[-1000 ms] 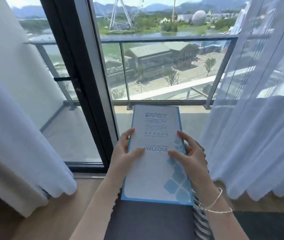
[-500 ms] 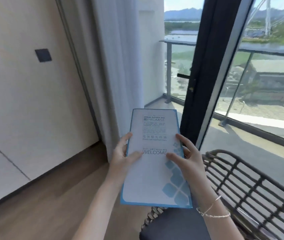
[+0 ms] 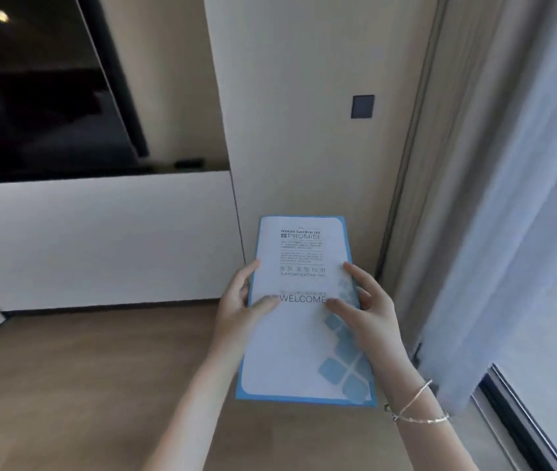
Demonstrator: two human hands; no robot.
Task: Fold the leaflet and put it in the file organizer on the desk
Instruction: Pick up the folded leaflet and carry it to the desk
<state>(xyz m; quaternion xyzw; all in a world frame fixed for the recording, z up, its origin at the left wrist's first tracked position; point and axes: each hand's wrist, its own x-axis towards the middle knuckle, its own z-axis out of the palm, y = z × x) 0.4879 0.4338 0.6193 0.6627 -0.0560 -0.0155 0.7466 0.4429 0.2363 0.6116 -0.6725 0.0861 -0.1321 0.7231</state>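
The leaflet (image 3: pixel 301 334) is a tall white sheet with a blue border, blue squares at its lower right and the word WELCOME across the middle. It is held flat in front of me, closed, in the lower middle of the head view. My left hand (image 3: pixel 239 307) grips its left edge, thumb on the front. My right hand (image 3: pixel 365 311) grips its right edge, thumb on top, a thin bracelet on that wrist. No desk or file organizer is in view.
A beige wall panel with a small dark switch plate (image 3: pixel 362 106) faces me. A dark screen (image 3: pixel 42 86) hangs at upper left above a white panel (image 3: pixel 100 239). A sheer curtain (image 3: pixel 515 185) and a window frame (image 3: pixel 525 426) lie to the right. Wooden floor (image 3: pixel 83 385) lies below.
My view has swung left, from the balcony window and wicker chair to the inner wall and dark screen. Both hands keep the same hold on the leaflet.
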